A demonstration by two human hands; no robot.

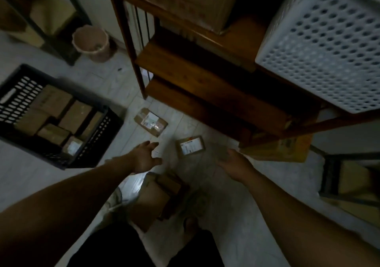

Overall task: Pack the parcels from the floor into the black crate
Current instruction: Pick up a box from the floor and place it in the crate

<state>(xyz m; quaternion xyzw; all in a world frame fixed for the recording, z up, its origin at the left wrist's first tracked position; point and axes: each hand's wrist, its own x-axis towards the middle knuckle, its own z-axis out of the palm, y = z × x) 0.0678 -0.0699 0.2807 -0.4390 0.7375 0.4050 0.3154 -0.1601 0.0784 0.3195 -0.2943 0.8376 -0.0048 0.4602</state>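
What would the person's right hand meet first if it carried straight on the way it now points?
Probably the small labelled parcel on the floor: the right hand points toward it with nothing between. Its height above the floor is unclear.

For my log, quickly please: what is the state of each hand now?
Left hand: open, fingers spread, holds nothing.
Right hand: looks open and empty, though blurred.
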